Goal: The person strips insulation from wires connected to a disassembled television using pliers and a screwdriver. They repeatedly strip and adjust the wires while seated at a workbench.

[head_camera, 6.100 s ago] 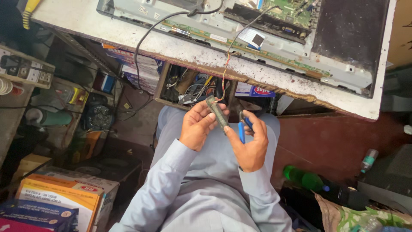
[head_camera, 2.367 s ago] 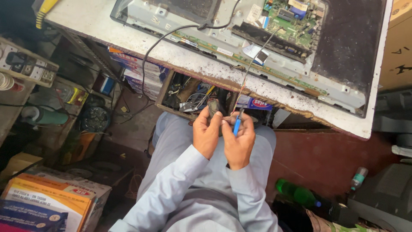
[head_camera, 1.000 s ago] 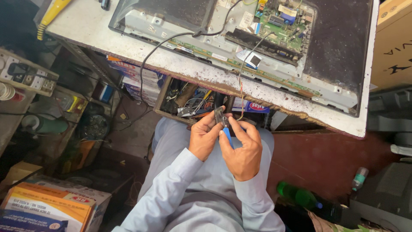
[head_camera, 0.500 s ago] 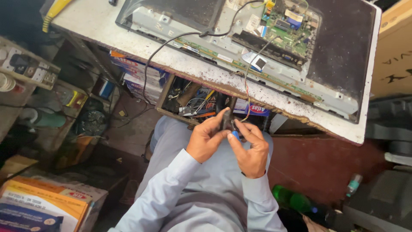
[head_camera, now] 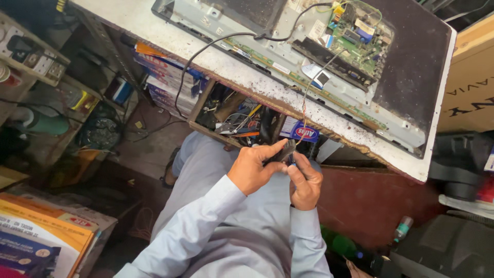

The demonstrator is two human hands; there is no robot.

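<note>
Cluttered repair shop, worn white desk (head_camera: 154, 23) overhead. Both hands met over the lap: left hand (head_camera: 253, 170) pinched a small dark part (head_camera: 284, 152) w/ thumb on top, prob. to steady it; right hand (head_camera: 305, 181) closed against its lower end, blue tool hidden now. Thin wire (head_camera: 309, 92) ran up to the opened TV chassis (head_camera: 329, 56). Vs. half a sec earlier, hands sat slightly higher, closer together.
</note>
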